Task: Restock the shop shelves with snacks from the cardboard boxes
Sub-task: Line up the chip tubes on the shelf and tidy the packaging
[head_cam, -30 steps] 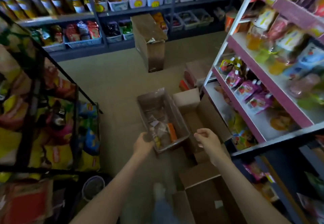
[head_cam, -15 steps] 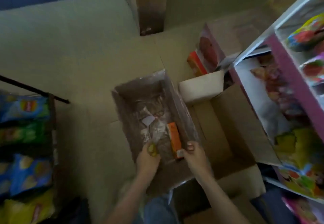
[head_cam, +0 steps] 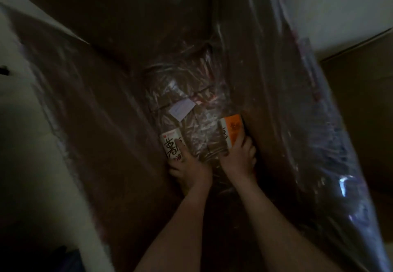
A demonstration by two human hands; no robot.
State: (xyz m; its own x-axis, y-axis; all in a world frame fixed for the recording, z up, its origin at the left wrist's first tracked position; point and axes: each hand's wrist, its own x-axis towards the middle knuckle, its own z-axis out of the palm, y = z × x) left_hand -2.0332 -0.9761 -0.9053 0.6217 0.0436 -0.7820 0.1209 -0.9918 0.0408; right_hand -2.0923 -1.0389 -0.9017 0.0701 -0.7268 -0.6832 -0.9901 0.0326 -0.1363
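Both grips now sit deeper in the cardboard box [head_cam: 106,112] than half a second back, and the view has dropped in after them.

Near: left grip [head_cam: 189,165] pinches a white snack pack [head_cam: 170,146], one finger across its face. Right grip [head_cam: 240,157] curls round an orange snack pack [head_cam: 232,130] by the right wall. Both packs are low in the box, on the crinkled plastic liner [head_cam: 297,123].

Risk: the liner could snag and lift with a pack, or a slick pack could slip from a one-handed hold.

Farther in: a paper slip [head_cam: 182,108] and film-wrapped bundles, contents unreadable. Dim, blurred. Shelves out of view.
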